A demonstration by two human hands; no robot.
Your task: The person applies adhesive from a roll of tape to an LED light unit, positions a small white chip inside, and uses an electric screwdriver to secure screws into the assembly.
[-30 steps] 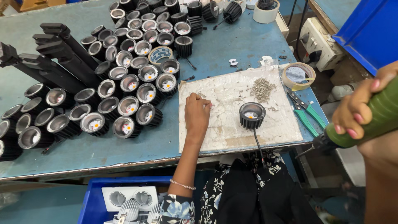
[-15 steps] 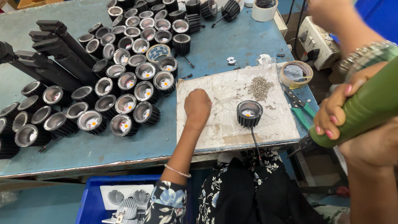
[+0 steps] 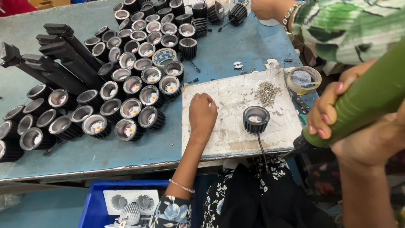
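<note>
My left hand (image 3: 202,113) rests knuckles-down on a worn white board (image 3: 228,139), fingers curled, with nothing visible in it. To its right on the board stands one black round lamp housing (image 3: 256,119) with a thin black wire trailing toward me. My right hand (image 3: 333,116) grips a green power screwdriver (image 3: 369,99) at the right edge. The tool's dark tip points down-left, level with the board's near right corner. A small heap of screws (image 3: 267,93) lies on the far part of the board.
Several black lamp housings (image 3: 126,88) crowd the blue-grey table, with long black fittings (image 3: 63,55) at the far left. A tape roll (image 3: 303,79) sits right of the board. Another person's arm (image 3: 274,8) in a green patterned sleeve reaches in at top right. A blue crate (image 3: 95,202) is below.
Another person's arm and sleeve have come into view at the top right. My right hand with the green tool has risen slightly. My left hand stays on the board.
</note>
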